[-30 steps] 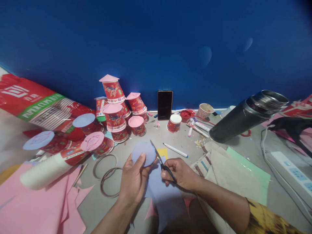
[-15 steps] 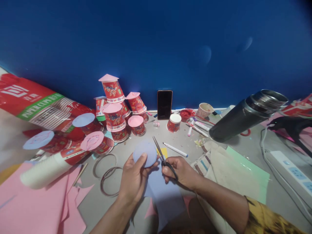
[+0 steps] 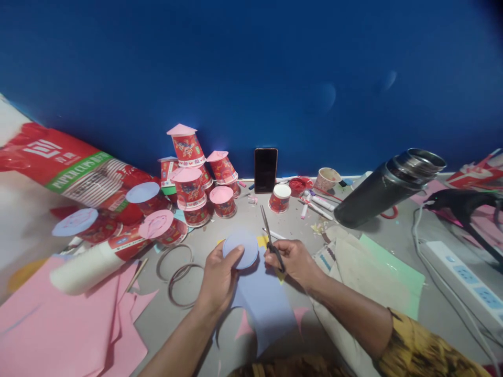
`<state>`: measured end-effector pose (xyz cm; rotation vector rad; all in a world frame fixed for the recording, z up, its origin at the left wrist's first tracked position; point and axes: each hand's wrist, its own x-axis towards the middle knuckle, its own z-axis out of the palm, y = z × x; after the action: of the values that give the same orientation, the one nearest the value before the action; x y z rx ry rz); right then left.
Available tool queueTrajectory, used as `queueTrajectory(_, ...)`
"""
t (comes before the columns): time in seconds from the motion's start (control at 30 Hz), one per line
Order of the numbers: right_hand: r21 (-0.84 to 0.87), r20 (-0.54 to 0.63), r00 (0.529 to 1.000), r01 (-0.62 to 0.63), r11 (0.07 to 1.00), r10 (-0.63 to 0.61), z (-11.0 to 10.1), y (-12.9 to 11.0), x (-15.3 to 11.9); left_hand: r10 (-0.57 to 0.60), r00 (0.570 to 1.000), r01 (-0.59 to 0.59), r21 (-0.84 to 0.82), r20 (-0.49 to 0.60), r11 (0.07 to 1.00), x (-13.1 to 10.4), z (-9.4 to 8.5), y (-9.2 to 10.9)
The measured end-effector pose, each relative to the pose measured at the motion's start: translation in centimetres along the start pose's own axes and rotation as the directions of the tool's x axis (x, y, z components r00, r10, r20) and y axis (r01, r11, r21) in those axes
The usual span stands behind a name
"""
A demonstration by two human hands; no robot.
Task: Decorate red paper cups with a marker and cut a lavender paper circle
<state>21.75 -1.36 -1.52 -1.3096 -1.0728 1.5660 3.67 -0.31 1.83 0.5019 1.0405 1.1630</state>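
Observation:
A round blue paper disc (image 3: 242, 246) is pinched in my left hand (image 3: 220, 275), with the thumb on its face. In my right hand (image 3: 293, 262) are black-handled scissors (image 3: 271, 238), their blades pointing up and away, a little right of the disc and apart from it. Under and in front of both hands lies a sheet of blue paper (image 3: 265, 309). A yellow scrap (image 3: 262, 241) shows between the disc and the scissors.
Stacked red paper cups (image 3: 189, 188) with pink tops stand back left. A phone (image 3: 266, 170) leans on the blue wall. On the right are a dark flask (image 3: 369, 193) and a power strip (image 3: 466, 280). Pink paper (image 3: 58, 324) lies front left.
The scissors have moved slightly up and right, away from the disc, and their blades look closer together. The disc has shifted slightly right in the view, and the camera view has shifted a little.

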Motion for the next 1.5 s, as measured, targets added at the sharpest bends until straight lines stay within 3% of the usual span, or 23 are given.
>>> queueTrajectory(0.13, -0.259, -0.043, 0.988, 0.129, 0.957, -0.145, -1.7, -2.0, -0.6, -0.022, 1.000, 0.022, -0.038, -0.016, 0.999, 0.8, -0.7, -0.7)
queueTrajectory(0.2, -0.496, -0.084, 0.969, 0.162, 0.853, -0.233, -3.0, -3.1, -1.5, -0.037, 0.999, 0.036, -0.058, -0.013, 0.998, 0.9, -0.9, -0.8)
queueTrajectory(0.33, -0.807, -0.164, 0.938, 0.050, 0.589, -0.305, -6.0, -4.1, -4.1, -0.079, 0.996, 0.082, -0.093, 0.033, 0.992, 0.8, -1.2, -0.4)
queueTrajectory(0.43, -0.870, -0.251, 0.933, -0.101, 0.482, -0.257, -8.5, -3.1, -6.4, -0.110, 0.992, 0.116, -0.137, 0.054, 0.984, 0.7, -1.2, -0.2)
queueTrajectory(0.63, -0.891, -0.398, 0.877, -0.301, 0.339, -0.269, -12.6, 0.1, -10.5, -0.115, 0.992, 0.121, -0.181, 0.045, 0.976, 0.4, -1.1, -0.1)
queueTrajectory(0.83, -0.950, -0.300, 0.882, -0.244, 0.193, -0.363, -13.7, 1.5, -11.7, -0.080, 0.995, 0.087, -0.131, 0.065, 0.988, 0.2, -0.7, 0.1)
queueTrajectory(1.03, -0.935, -0.339, 0.900, -0.290, 0.206, -0.274, -14.0, 1.0, -11.6, -0.059, 0.989, 0.068, -0.064, 0.134, 0.996, 0.1, -0.7, 0.1)
queueTrajectory(1.33, -0.828, -0.472, 0.842, -0.323, 0.457, -0.260, -14.5, 1.6, -10.5, -0.040, 0.991, 0.037, 0.030, 0.126, 0.999, 0.2, -0.9, -0.1)
queueTrajectory(1.5, -0.812, -0.430, 0.865, -0.244, 0.531, -0.260, -15.7, 2.1, -10.4, -0.041, 0.993, 0.037, 0.035, 0.111, 0.999, 0.5, -0.9, -0.5)
